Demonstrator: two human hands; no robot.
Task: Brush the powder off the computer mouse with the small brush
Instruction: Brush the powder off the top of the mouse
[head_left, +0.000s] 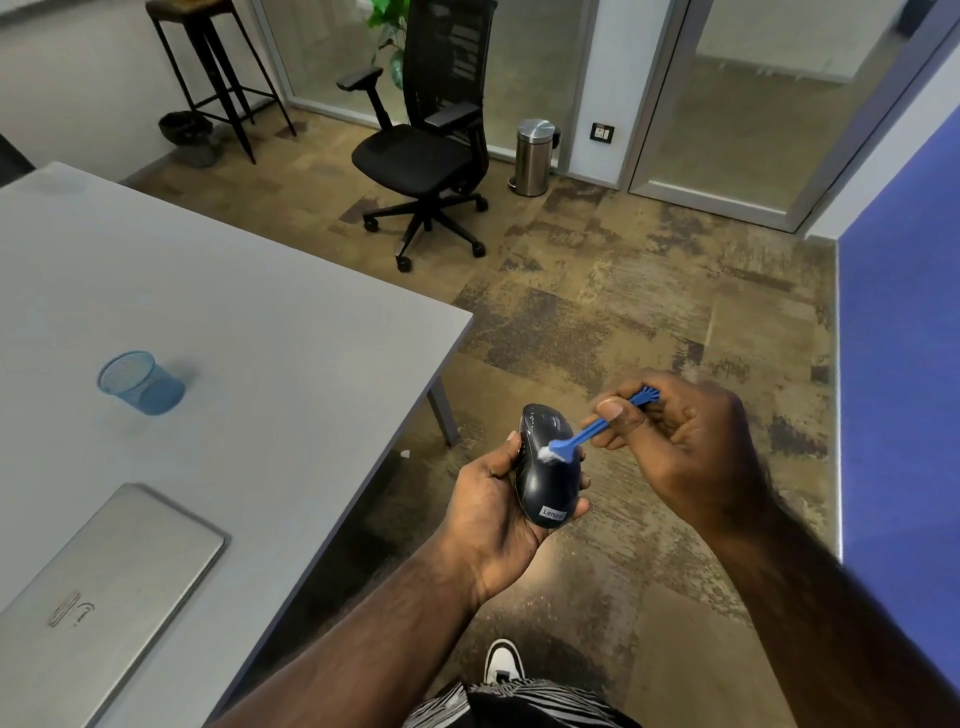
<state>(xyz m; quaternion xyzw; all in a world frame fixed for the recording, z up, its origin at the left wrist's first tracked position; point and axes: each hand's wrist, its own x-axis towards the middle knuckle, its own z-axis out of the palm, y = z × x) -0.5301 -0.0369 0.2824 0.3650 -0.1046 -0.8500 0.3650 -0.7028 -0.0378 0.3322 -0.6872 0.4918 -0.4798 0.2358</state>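
Head view is filled largely by the grey surface (234, 291) at the left, on which a closed laptop (104, 577) and a blue mesh cup (140, 382) are seen; neither is involved. Off its edge, above the carpeted floor (623, 322), the computer mouse (548, 467) is held in mid-air by the left hand (493, 514), whose fingers (576, 506) are wrapped around its sides and underside. Its long axis is seen running away from the body, label end nearest. The small brush (597, 427) is pinched in the right hand (691, 441), fingers (613, 410) closed on the blue handle. The handle is angled down and leftward from that hand, so the mouse lies left of and below it. The white bristles (548, 453) are pressed on the mouse's back, where a pale smudge of powder is visible. Strokes along the long axis are judged to be needed.
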